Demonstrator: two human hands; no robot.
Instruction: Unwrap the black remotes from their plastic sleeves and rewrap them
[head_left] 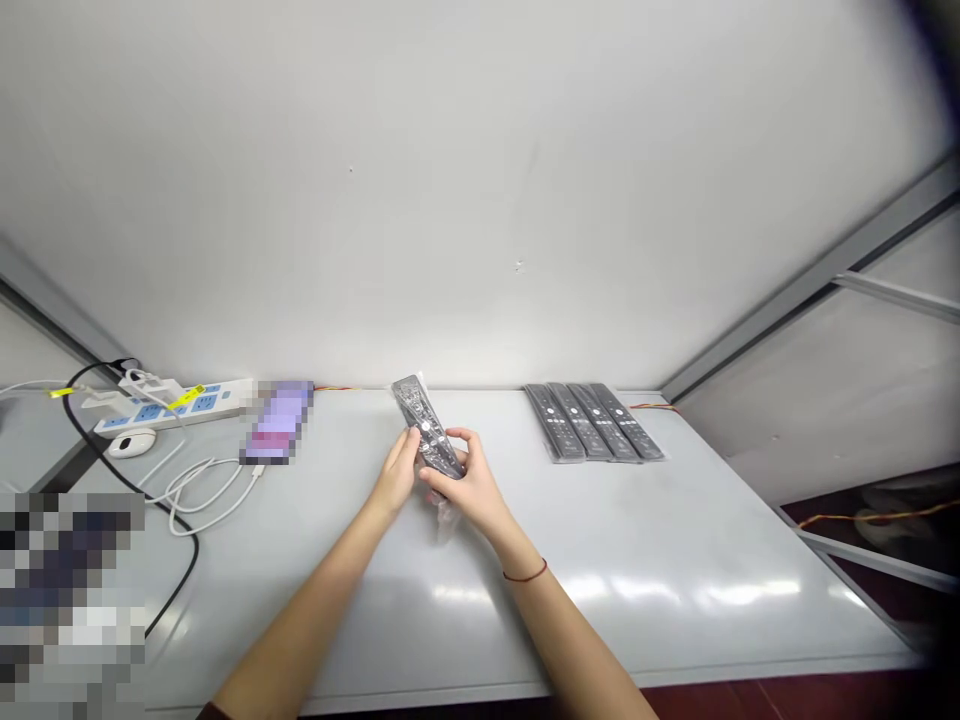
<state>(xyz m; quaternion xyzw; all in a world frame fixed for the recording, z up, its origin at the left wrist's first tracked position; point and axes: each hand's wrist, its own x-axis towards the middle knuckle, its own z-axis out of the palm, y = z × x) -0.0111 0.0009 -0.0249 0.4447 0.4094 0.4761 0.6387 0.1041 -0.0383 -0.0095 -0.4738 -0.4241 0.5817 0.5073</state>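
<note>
Both hands hold a dark remote control [425, 424] in a clear plastic bag, tilted above the middle of the table. My left hand [397, 473] grips its left side, thumb along the edge. Around the lower end, my right hand [471, 482] is closed, its thumb on the near part of the front. Loose clear plastic [445, 518] hangs below the right hand. Off to the right, a row of several bagged remote controls [592, 422] lies side by side on the table, buttons facing up.
At the left stand a white power strip [217, 399] with plugs, a white rounded device [132, 443] and a phone [279, 420] on a white cable [217, 528]. A black cable [196, 555] curves over the grey table [675, 560]. A white wall [480, 200] rises behind.
</note>
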